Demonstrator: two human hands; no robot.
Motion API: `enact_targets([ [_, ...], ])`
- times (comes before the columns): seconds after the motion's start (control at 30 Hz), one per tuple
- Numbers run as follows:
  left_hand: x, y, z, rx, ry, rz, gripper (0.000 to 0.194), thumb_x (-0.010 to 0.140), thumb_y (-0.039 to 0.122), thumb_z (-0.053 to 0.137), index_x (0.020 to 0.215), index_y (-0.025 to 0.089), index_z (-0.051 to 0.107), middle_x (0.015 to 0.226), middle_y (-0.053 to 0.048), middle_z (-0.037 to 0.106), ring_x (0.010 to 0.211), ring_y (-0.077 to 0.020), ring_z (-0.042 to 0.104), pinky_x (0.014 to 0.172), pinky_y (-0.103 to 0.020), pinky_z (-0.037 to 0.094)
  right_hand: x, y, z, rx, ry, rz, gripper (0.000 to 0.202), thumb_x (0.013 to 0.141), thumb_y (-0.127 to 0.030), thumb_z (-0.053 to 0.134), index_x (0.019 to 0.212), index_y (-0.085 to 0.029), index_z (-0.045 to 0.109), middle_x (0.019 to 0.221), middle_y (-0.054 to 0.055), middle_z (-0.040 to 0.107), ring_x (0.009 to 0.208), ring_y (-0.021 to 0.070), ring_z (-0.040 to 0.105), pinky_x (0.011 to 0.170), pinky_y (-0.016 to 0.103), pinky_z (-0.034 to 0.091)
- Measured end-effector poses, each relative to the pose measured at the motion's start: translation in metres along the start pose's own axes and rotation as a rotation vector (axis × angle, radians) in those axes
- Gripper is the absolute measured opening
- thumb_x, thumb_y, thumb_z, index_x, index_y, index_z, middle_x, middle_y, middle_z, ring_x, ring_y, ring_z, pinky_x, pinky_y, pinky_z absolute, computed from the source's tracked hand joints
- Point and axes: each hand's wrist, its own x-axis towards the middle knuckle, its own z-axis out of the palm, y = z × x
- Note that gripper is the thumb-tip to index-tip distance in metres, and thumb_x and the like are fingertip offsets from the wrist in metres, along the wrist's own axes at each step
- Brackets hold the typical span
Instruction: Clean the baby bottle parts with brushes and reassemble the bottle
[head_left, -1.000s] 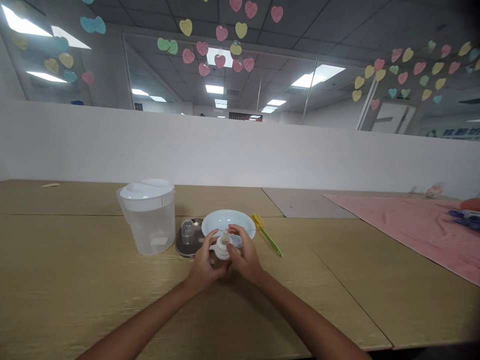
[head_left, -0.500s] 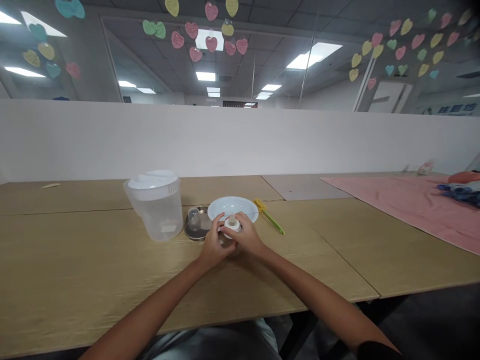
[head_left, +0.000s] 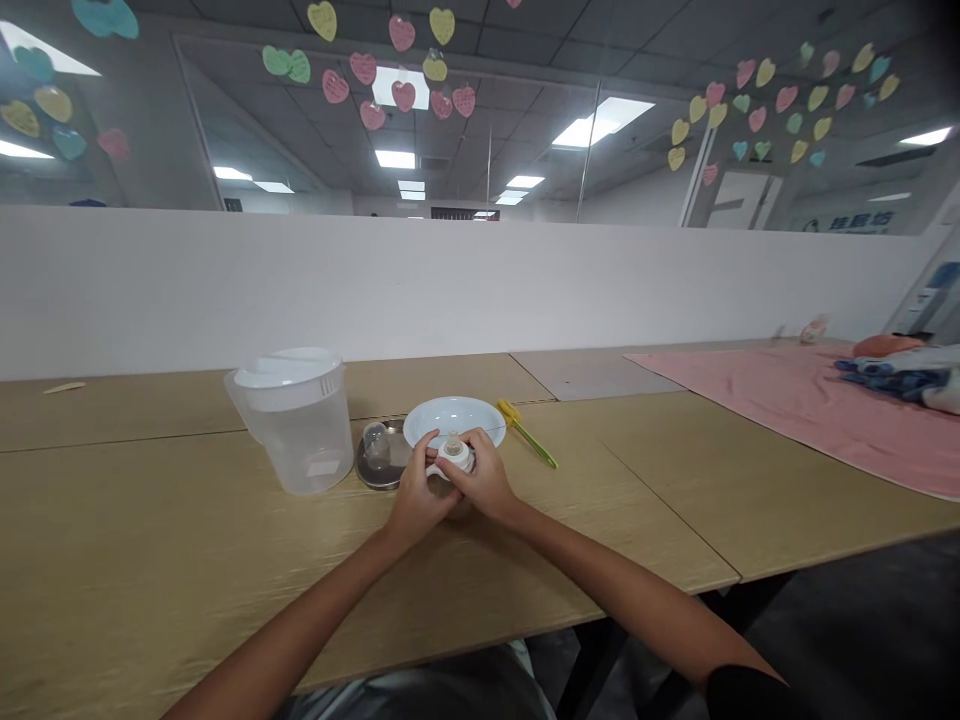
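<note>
Between my two hands is a baby bottle (head_left: 456, 456) with a clear teat and a white collar; its lower part is mostly hidden by my fingers. My left hand (head_left: 417, 492) is closed around its left side, where a white handle seems to show. From the right, my right hand (head_left: 484, 480) grips the collar, thumb laid across its front. Just behind the bottle stands a white bowl (head_left: 454, 408). A round metal tray (head_left: 373, 477) sits to the left, with a clear dome-shaped cap (head_left: 376, 446) on it.
A large translucent lidded pitcher (head_left: 304, 430) stands left of the tray. Right of the bowl lies a green-handled brush (head_left: 534, 444) with a yellow head. A pink cloth (head_left: 787, 400) covers the table's right side, with bundled fabric (head_left: 896, 375) on it. A white wall (head_left: 450, 290) rises behind.
The view has turned slightly to the right, so everything sits further left in the picture. Both hands stay on the bottle, which tilts a little differently.
</note>
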Motion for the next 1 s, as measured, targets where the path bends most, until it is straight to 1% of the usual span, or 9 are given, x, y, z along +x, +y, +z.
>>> enact_targets([
  [0.1,0.004,-0.019,-0.014,0.094,-0.028,0.288,0.065,0.070,0.034,0.059,0.124,0.013,0.030,0.112,-0.015,0.048,0.101,-0.0261,0.050,0.085,-0.039,0.043,-0.003,-0.002,0.000,-0.082,0.022,-0.045,0.025,0.074,-0.041,0.059,0.080,-0.018,0.051,0.080,0.002,0.053,0.079,0.0171,0.049,0.072,0.030,0.036],
  [0.17,0.009,-0.032,-0.030,0.144,0.047,0.484,0.064,0.067,0.039,0.060,0.121,0.014,0.035,0.118,-0.016,0.044,0.109,-0.0303,0.044,0.091,-0.045,0.038,-0.004,-0.003,-0.001,-0.124,0.024,-0.089,0.028,0.075,-0.044,0.058,0.081,-0.017,0.052,0.080,0.002,0.055,0.081,0.0180,0.049,0.074,0.032,0.034],
  [0.2,0.012,-0.039,-0.038,0.179,0.110,0.499,0.061,0.069,0.038,0.059,0.121,0.015,0.036,0.120,-0.016,0.043,0.112,-0.0309,0.042,0.093,-0.046,0.036,-0.004,-0.003,-0.002,-0.139,0.019,-0.109,0.029,0.076,-0.045,0.057,0.082,-0.017,0.053,0.081,0.003,0.056,0.082,0.0184,0.049,0.075,0.032,0.033],
  [0.37,0.025,-0.070,-0.063,0.502,0.088,0.248,0.042,0.085,0.021,0.039,0.125,0.015,0.034,0.116,-0.015,0.049,0.109,-0.0268,0.046,0.091,-0.042,0.038,-0.003,0.000,-0.006,-0.148,-0.027,-0.182,0.033,0.081,-0.048,0.050,0.090,-0.017,0.055,0.084,0.004,0.059,0.084,0.0191,0.050,0.079,0.034,0.032],
  [0.5,0.029,-0.098,-0.057,0.655,0.030,0.144,0.044,0.082,0.013,0.032,0.125,0.008,0.033,0.118,-0.018,0.047,0.111,-0.0288,0.045,0.090,-0.044,0.040,-0.003,0.002,-0.006,-0.151,-0.019,-0.207,0.035,0.081,-0.050,0.049,0.090,-0.016,0.056,0.082,0.004,0.060,0.082,0.0189,0.052,0.079,0.035,0.031],
  [0.6,0.028,-0.108,-0.053,0.713,-0.053,0.058,0.045,0.078,0.013,0.036,0.122,0.006,0.037,0.114,-0.018,0.050,0.111,-0.0290,0.045,0.093,-0.044,0.039,-0.003,0.001,-0.005,-0.142,-0.004,-0.209,0.039,0.080,-0.053,0.047,0.090,-0.016,0.056,0.082,0.005,0.061,0.082,0.0194,0.052,0.079,0.035,0.031],
  [0.77,0.026,-0.096,-0.051,0.641,-0.072,-0.081,0.051,0.078,0.024,0.040,0.126,0.008,0.032,0.109,-0.016,0.052,0.103,-0.0280,0.050,0.088,-0.041,0.042,-0.004,0.000,-0.004,-0.133,0.010,-0.169,0.044,0.078,-0.055,0.049,0.097,-0.016,0.054,0.091,0.006,0.062,0.087,0.0207,0.052,0.082,0.037,0.031],
  [0.9,0.026,-0.078,-0.047,0.496,0.019,-0.214,0.059,0.071,0.023,0.047,0.126,0.010,0.030,0.095,-0.009,0.055,0.093,-0.0263,0.055,0.078,-0.039,0.046,-0.005,0.002,-0.003,-0.134,0.015,-0.153,0.046,0.076,-0.055,0.051,0.100,-0.016,0.053,0.092,0.007,0.061,0.085,0.0207,0.052,0.082,0.038,0.033],
  [1.0,0.028,-0.060,-0.049,0.474,0.115,-0.244,0.061,0.070,0.021,0.048,0.127,0.012,0.030,0.091,-0.007,0.054,0.089,-0.0247,0.054,0.078,-0.039,0.045,-0.005,0.004,-0.005,-0.130,0.026,-0.175,0.051,0.075,-0.057,0.051,0.104,-0.015,0.052,0.091,0.007,0.060,0.085,0.0213,0.052,0.080,0.039,0.035],
])
